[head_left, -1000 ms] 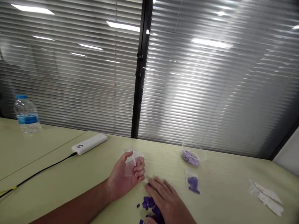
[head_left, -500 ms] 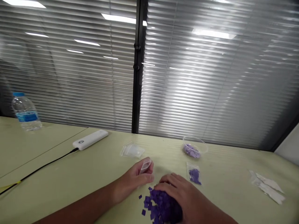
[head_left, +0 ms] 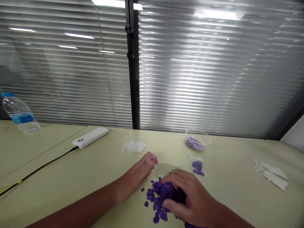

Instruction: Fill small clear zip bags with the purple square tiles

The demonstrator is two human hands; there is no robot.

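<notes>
Pinched in the fingers of my left hand (head_left: 142,169) is a small clear plastic bag (head_left: 151,161), its mouth facing up. My right hand (head_left: 187,193) is cupped over a heap of dark purple paper-like squares (head_left: 158,198), touching them. Its thumb and fingers are spread apart, with squares between them; the palm is hidden. Beyond it lies a clear zip bag of purple pieces (head_left: 197,166). Farther back, a round clear container (head_left: 195,144) holds lighter purple pieces.
Flat clear bags (head_left: 134,145) lie behind my left hand. A white power bank (head_left: 91,137) with a black cable (head_left: 48,161) and a water bottle (head_left: 21,115) stand left. Torn white scraps (head_left: 272,174) lie right. Blinds and glass (head_left: 199,79) border the table's back.
My right hand's thumb has come into view, spread from the fingers over the squares. The left hand has turned, with the bag's mouth now partly covered by fingers. The view has shifted slightly.
</notes>
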